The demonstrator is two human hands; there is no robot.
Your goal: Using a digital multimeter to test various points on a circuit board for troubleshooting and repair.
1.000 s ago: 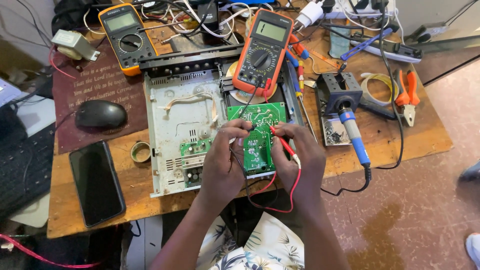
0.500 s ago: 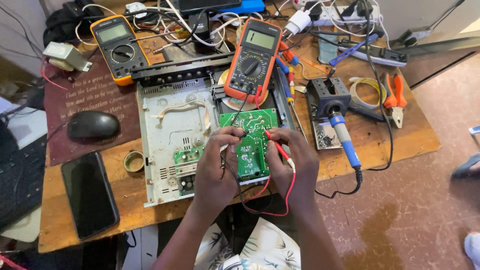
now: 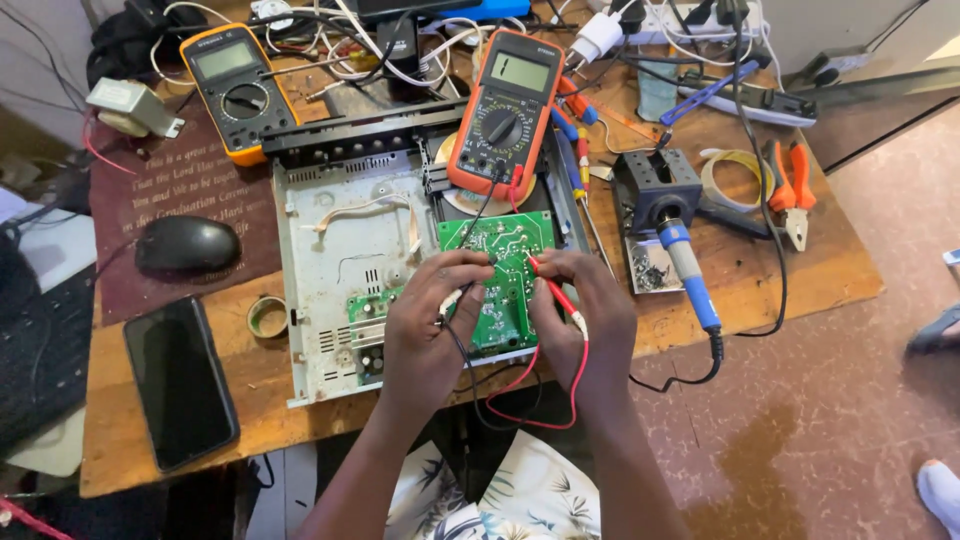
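Green circuit board (image 3: 505, 285) between both hands (image 3: 425, 330) (probes touching) — near orange multimeter (image 3: 505, 110).

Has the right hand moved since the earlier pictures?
No: the right hand still holds the red probe at the right edge of the green circuit board.

My left hand (image 3: 425, 325) covers the lower left of the green rectangular circuit board (image 3: 503, 275); the black keyboard (image 3: 35, 350) runs off the frame's left edge.
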